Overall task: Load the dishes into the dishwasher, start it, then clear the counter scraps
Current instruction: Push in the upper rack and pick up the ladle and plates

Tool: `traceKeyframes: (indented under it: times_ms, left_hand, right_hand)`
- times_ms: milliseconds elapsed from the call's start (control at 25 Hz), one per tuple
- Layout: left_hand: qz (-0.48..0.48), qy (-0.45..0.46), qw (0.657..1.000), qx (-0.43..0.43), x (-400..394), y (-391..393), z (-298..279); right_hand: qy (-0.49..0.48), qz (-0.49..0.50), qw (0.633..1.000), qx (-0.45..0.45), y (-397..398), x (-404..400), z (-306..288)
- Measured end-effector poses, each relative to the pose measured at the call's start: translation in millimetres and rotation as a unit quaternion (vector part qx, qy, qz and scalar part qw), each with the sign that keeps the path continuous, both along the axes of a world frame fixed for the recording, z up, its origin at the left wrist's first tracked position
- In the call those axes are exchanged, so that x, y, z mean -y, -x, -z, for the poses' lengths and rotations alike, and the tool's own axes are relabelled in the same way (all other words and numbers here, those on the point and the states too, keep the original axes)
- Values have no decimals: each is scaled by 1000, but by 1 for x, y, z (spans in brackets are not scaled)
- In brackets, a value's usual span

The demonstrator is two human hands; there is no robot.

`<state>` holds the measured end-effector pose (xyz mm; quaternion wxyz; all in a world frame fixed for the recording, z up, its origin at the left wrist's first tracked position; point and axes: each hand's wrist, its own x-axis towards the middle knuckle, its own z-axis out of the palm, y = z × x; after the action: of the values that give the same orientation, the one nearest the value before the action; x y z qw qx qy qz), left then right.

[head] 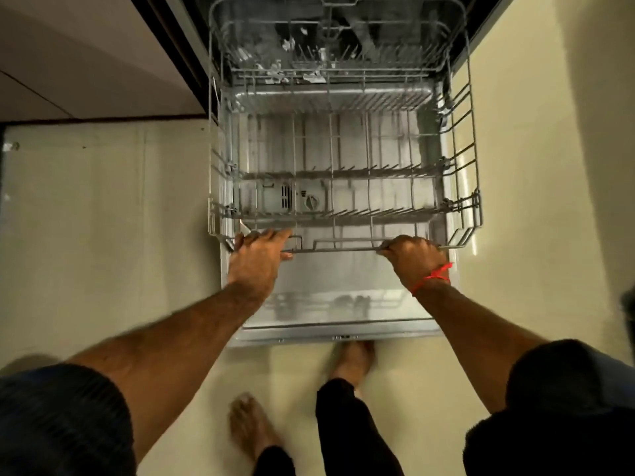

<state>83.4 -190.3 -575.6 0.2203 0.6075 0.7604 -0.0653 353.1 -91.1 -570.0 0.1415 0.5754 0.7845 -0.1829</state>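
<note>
Dark short sleeves [58, 417] fill the bottom corners, w/ both bare forearms reaching fwd and down. Between them, bare feet [251, 427] on the pale floor [103, 235], dark trouser legs above; one foot sits just at the lip of the dishwasher door [343, 297].

That door is folded down flat, shiny inner face up. Over it stands the lower rack [460, 187], a grey wire basket slid out over the door, rows of tines across its bottom, no dishes in it. The detergent dispenser [295, 201] shows thru the wires.

Left hand [256, 257] grips the rack's front rail at the left end, fingers curled over the wire and thumb underneath. Right hand [414, 257] is clenched round the same rail toward the right end, knuckles up, a red thread [434, 274] tied at the wrist. Both hold only the rack.

Further back, at the mouth of the machine, the upper rack [336, 46] sits above the lower one; some pale bits lie in it, prob. small items or glare, too blurred to say which.

Left of the machine runs a light cabinet front [86, 63] w/ a dark strip along its base. Floor is plain cream both sides of the door.
</note>
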Motion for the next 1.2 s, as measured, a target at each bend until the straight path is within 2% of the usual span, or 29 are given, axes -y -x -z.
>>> traceKeyframes:
  times_ms: [80,200,320,440,560,640,720,840,1000,1200]
  left_hand:
    - [7,15,1000,10,28,-8,3]
    - [24,32,999,6,76,-23,8]
    - [24,38,998,34,96,-25,9]
    - [71,82,991,77,85,-13,4]
    - [48,95,988,114,97,4,-17]
    - [5,53,987,148,116,17,-40]
    - [-23,12,985,171,131,30,-71]
    - [-56,-40,981,180,143,57,-140]
    - [-95,-119,968,198,163,96,-270]
    - [-170,-222,936,213,185,130,-400]
  right_hand:
    - [5,23,1000,4,-11,31,-4]
    - [-11,4,1000,4,-26,79,0]
    - [-29,4,999,38,-23,84,9]
    - [67,24,995,69,-21,74,14]
    - [118,94,989,11,-19,78,-13]
    - [65,130,988,-56,-9,92,-44]
    - [11,135,980,-146,13,106,-80]
    - [24,114,955,-274,67,121,-154]
    - [54,105,932,-342,146,143,-284]
    - [67,107,902,-413,218,168,-409]
